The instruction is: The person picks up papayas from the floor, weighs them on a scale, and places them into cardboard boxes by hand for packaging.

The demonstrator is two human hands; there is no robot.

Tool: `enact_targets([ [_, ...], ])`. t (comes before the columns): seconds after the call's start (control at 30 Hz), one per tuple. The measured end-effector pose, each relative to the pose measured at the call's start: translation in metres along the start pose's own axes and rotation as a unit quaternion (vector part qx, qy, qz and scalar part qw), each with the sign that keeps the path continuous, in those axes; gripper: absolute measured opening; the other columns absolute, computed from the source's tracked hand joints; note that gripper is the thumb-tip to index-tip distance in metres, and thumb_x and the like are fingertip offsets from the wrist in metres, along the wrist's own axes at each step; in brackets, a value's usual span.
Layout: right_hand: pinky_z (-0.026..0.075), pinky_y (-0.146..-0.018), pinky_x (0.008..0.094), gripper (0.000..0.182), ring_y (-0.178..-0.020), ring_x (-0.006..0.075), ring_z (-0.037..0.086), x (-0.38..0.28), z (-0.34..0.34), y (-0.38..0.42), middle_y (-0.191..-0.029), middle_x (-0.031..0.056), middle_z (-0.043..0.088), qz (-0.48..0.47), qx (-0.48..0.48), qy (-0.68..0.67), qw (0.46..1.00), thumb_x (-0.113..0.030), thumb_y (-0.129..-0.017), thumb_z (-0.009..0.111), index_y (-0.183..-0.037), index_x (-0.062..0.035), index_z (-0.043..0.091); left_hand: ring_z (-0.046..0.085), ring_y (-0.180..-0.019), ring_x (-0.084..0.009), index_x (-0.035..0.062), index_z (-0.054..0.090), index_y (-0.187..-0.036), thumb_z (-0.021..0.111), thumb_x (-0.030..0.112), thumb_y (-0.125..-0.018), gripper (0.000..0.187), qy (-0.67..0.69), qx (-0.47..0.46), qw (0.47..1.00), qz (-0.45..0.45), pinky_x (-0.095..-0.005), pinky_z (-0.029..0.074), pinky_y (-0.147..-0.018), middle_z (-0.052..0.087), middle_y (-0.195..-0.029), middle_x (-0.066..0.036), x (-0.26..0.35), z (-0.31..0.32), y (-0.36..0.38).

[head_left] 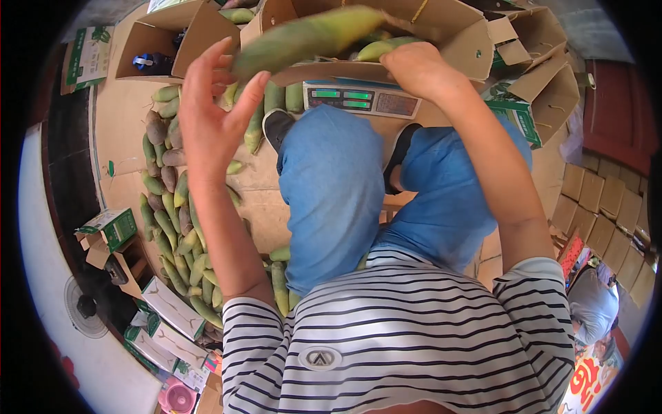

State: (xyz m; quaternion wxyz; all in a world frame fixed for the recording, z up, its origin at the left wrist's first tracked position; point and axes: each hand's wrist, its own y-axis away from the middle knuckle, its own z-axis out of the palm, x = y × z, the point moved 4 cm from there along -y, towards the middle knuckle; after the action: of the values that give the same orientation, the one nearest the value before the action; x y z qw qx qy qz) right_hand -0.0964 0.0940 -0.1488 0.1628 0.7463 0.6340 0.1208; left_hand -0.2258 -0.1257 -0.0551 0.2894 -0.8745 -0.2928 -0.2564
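Note:
My left hand [207, 117] is raised with palm up and fingers spread. A blurred green-yellow stalk [303, 34] is in the air just past its fingertips, over the open cardboard box [455, 34]. My right hand [417, 65] is curled around the end of another green stalk [379, 48] lying in that box. The box rests on a scale with a green display [358, 100] in front of my knees in blue jeans [331, 193].
A long pile of green stalks [172, 214] covers the floor on the left. Open cardboard boxes stand at the upper left [158, 41] and right [552, 90], with stacked boxes [607, 193] beyond. A fan [84, 306] sits lower left, and another person [593, 303] crouches lower right.

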Motion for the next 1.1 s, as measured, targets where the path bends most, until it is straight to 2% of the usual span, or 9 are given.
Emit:
enact_targets([
  [0.1, 0.05, -0.072, 0.0414, 0.013, -0.085, 0.0323, 0.063, 0.0, 0.002, -0.001, -0.085, 0.0155, 0.065, 0.005, -0.027, -0.006, 1.0, -0.011, -0.079, 0.055, -0.086, -0.0041, 0.064, 0.059, -0.081, -0.018, 0.0017, 0.054, -0.115, 0.07, 0.017, -0.079, 0.042, 0.132, 0.04, 0.982, -0.129, -0.03, 0.048, -0.071, 0.059, -0.099, -0.012, -0.051, 0.014, 0.031],
  [0.2, 0.049, -0.071, 0.0418, 0.012, -0.084, 0.0326, 0.063, 0.001, 0.001, -0.002, -0.084, 0.0157, 0.065, 0.01, -0.002, -0.02, 1.0, -0.011, -0.079, 0.057, -0.085, -0.0037, 0.063, 0.06, -0.079, -0.0239, -0.0012, 0.054, -0.105, 0.067, 0.019, -0.082, 0.034, 0.008, -0.049, 0.981, -0.187, -0.0342, 0.049, -0.07, 0.06, -0.092, -0.016, -0.136, 0.034, 0.116],
  [0.27, 0.049, -0.07, 0.042, 0.011, -0.082, 0.0329, 0.063, 0.004, -0.012, 0.001, -0.083, 0.0158, 0.065, 0.014, 0.028, -0.015, 0.999, -0.012, -0.079, 0.058, -0.084, -0.0032, 0.063, 0.06, -0.081, -0.0318, 0.0015, 0.056, -0.108, 0.072, 0.024, -0.075, 0.043, -0.102, -0.25, 0.928, -0.258, -0.0374, 0.049, -0.073, 0.061, -0.093, -0.018, -0.186, 0.056, 0.198],
  [0.33, 0.049, -0.07, 0.0423, 0.012, -0.082, 0.0333, 0.063, 0.001, -0.003, -0.001, -0.082, 0.016, 0.065, 0.011, 0.001, -0.006, 1.0, -0.013, -0.079, 0.06, -0.085, -0.0028, 0.063, 0.059, -0.097, -0.0348, 0.0005, 0.054, -0.114, 0.071, 0.02, -0.074, 0.048, -0.036, -0.333, 0.902, -0.273, -0.0394, 0.047, -0.081, 0.061, -0.103, -0.023, -0.205, 0.087, 0.286],
  [0.4, 0.049, -0.069, 0.0426, 0.013, -0.081, 0.0337, 0.063, -0.002, -0.001, -0.003, -0.081, 0.0164, 0.065, 0.005, -0.007, 0.0, 1.0, -0.014, -0.079, 0.06, -0.085, -0.0023, 0.062, 0.057, -0.105, -0.0349, -0.0008, 0.055, -0.112, 0.071, 0.017, -0.072, 0.046, 0.045, -0.422, 0.824, -0.374, -0.04, 0.045, -0.085, 0.061, -0.104, -0.025, -0.168, 0.104, 0.319],
  [0.6, 0.048, -0.069, 0.044, 0.015, -0.081, 0.035, 0.061, 0.001, -0.003, 0.001, -0.079, 0.0173, 0.063, -0.009, 0.032, -0.009, 0.999, -0.015, -0.08, 0.062, -0.085, -0.001, 0.061, 0.057, -0.104, -0.035, -0.001, 0.055, -0.111, 0.071, 0.017, -0.072, 0.046, 0.269, -0.389, 0.687, -0.551, -0.0402, 0.046, -0.084, 0.061, -0.103, -0.025, -0.172, 0.124, 0.423],
  [0.73, 0.048, -0.07, 0.0444, 0.016, -0.082, 0.0349, 0.061, 0.001, -0.002, -0.001, -0.079, 0.0173, 0.063, -0.011, 0.038, -0.007, 0.999, -0.016, -0.08, 0.062, -0.085, -0.0008, 0.06, 0.058, -0.103, -0.0351, -0.0012, 0.056, -0.11, 0.072, 0.017, -0.072, 0.045, 0.324, -0.346, 0.636, -0.609, -0.0403, 0.046, -0.084, 0.061, -0.102, -0.025, -0.182, 0.126, 0.452],
  [1.0, 0.048, -0.07, 0.0435, 0.017, -0.083, 0.0339, 0.062, 0.001, -0.001, -0.003, -0.081, 0.0172, 0.064, 0.0, 0.024, -0.007, 1.0, -0.018, -0.079, 0.063, -0.084, -0.0015, 0.062, 0.059, -0.101, -0.0353, -0.0015, 0.056, -0.108, 0.072, 0.017, -0.072, 0.044, 0.344, -0.299, 0.613, -0.645, -0.0406, 0.046, -0.082, 0.062, -0.099, -0.025, -0.207, 0.124, 0.466],
  [1.1, 0.049, -0.07, 0.0428, 0.016, -0.082, 0.0334, 0.063, 0.003, 0.0, -0.005, -0.081, 0.0166, 0.064, 0.013, 0.013, 0.0, 1.0, -0.017, -0.079, 0.063, -0.083, -0.0022, 0.063, 0.059, -0.1, -0.0353, -0.0016, 0.056, -0.108, 0.072, 0.017, -0.071, 0.044, 0.317, -0.285, 0.657, -0.622, -0.0407, 0.046, -0.082, 0.062, -0.098, -0.025, -0.215, 0.122, 0.459],
])
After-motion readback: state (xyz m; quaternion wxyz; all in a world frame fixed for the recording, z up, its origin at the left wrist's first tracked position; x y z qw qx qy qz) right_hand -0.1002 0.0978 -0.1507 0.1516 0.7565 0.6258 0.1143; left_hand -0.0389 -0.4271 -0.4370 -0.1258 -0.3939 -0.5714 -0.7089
